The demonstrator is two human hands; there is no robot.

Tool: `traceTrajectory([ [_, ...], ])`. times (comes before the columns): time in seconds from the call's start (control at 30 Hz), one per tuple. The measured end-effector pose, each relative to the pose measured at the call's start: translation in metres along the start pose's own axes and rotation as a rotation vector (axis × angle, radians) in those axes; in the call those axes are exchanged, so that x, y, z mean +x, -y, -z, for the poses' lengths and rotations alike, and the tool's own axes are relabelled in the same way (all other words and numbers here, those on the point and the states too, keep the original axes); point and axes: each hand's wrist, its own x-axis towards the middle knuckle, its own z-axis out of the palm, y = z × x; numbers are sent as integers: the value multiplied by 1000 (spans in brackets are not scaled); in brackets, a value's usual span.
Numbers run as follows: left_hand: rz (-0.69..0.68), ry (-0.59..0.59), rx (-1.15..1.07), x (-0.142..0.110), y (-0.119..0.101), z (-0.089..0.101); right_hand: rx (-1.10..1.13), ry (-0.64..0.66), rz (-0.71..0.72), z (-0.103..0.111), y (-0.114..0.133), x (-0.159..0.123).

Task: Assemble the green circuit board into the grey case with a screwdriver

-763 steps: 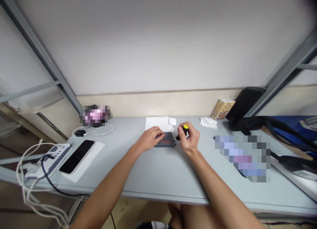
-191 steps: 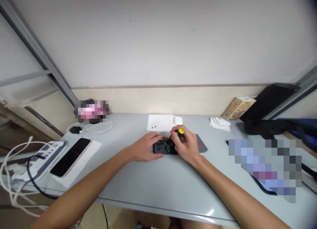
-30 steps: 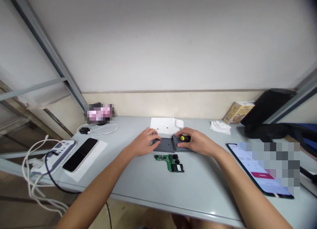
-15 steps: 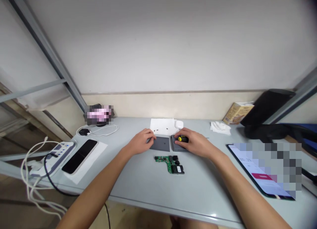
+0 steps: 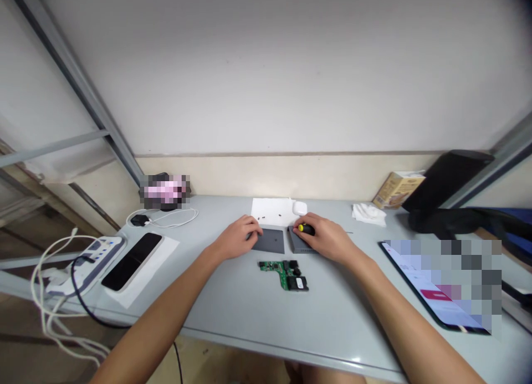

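Note:
My left hand (image 5: 238, 237) has its fingers curled round the left end of a flat dark grey panel (image 5: 270, 241), which lies on the desk. In my right hand (image 5: 326, 237) is a screwdriver (image 5: 308, 229) with a black and yellow handle. Its thin shaft sticks out to the right past my knuckles. The same hand's fingertips touch a dark grey case (image 5: 300, 245), partly covered by the hand. Closer to me lies a green circuit board (image 5: 284, 273) with black parts on it.
Behind the hands, several tiny dark screws (image 5: 262, 218) lie on white paper (image 5: 272, 208) beside a white earbud case (image 5: 300, 208). A phone (image 5: 132, 262) and power strip (image 5: 89, 265) are left. Crumpled tissue (image 5: 369, 214), a carton (image 5: 398, 189) and a tablet (image 5: 432, 284) are right.
My right hand has shifted slightly, and the screwdriver's yellow end has moved a little up and to the left. The left hand, panel and circuit board stay practically where they were.

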Motion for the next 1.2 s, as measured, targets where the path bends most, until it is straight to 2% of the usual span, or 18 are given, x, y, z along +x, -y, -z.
traceTrajectory([
  [0.33, 16, 60, -37, -1, 2, 2, 9, -7, -3, 0, -1, 1],
  [1.2, 12, 62, -20, 0, 1, 1, 9, 7, -28, 0, 1, 0],
])
